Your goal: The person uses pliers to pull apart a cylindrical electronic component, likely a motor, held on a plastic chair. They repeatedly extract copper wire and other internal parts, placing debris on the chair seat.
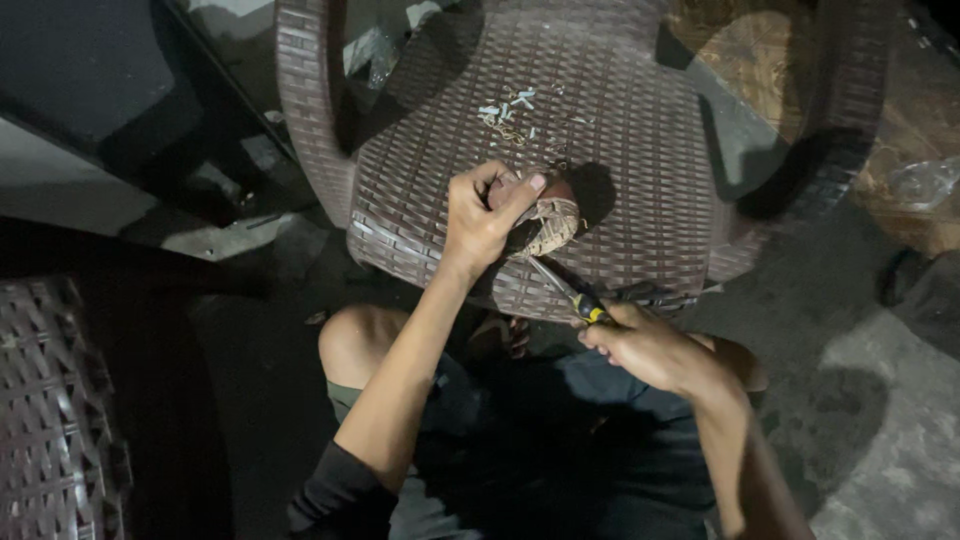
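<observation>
My right hand (650,345) is closed around a screwdriver (565,290), and its tip pokes into the small brown part (550,225) that my left hand (485,215) grips tight on the chair seat (620,140). I think the tip could slip and jab my fingers. Bits (508,108) lie farther back, with open seat around them.

Wound coil part (552,225): tan, rounded, bound with pale windings; held on the woven seat at frame centre. Screwdriver (565,290): slim metal shaft, yellow-and-black handle; tilted, tip touching the part's lower edge, handle toward lower right.
</observation>
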